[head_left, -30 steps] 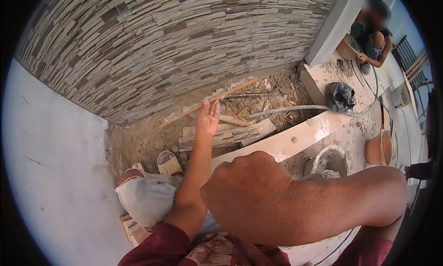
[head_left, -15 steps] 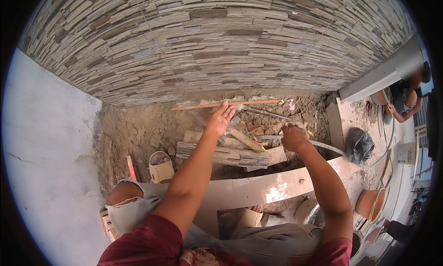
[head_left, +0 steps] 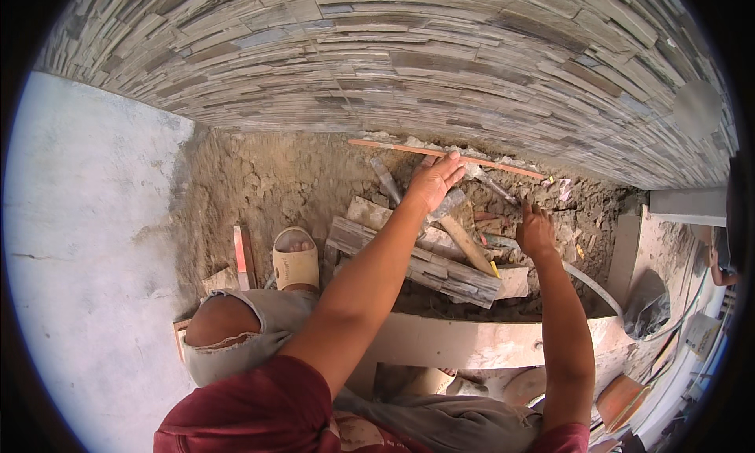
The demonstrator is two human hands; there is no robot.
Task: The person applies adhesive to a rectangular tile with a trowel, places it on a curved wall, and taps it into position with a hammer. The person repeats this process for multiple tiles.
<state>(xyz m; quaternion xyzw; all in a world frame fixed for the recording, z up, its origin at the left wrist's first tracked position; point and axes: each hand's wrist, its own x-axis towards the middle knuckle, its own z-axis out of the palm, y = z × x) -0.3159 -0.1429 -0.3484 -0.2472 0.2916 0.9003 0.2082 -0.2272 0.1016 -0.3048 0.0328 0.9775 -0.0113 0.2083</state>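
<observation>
My left hand (head_left: 435,183) is stretched out flat, fingers apart, by a thin orange-brown strip (head_left: 491,163) lying along the wall's foot. Beneath that hand is a hammer head (head_left: 449,202), its wooden handle (head_left: 469,247) slanting toward me. My right hand (head_left: 537,233) is lowered over the rubble with its fingers curled, close to the end of a narrow metal rod (head_left: 497,187). What sits inside those fingers is hidden. A stone-patterned tile piece (head_left: 417,263) lies under my left forearm, beside a grey flat tool (head_left: 385,180).
A stone-strip wall (head_left: 440,68) rises ahead and a pale plastered wall (head_left: 86,241) stands left. A low ledge (head_left: 472,341) crosses in front of me. A grey hose (head_left: 594,286) bends toward a black plastic bag (head_left: 648,302). To the right are an orange bucket (head_left: 621,402) and part of another person.
The view has swung, putting the scene further right and tilted. My right hand's fingers now point more toward the rod's end. My left hand stays near the strip.
</observation>
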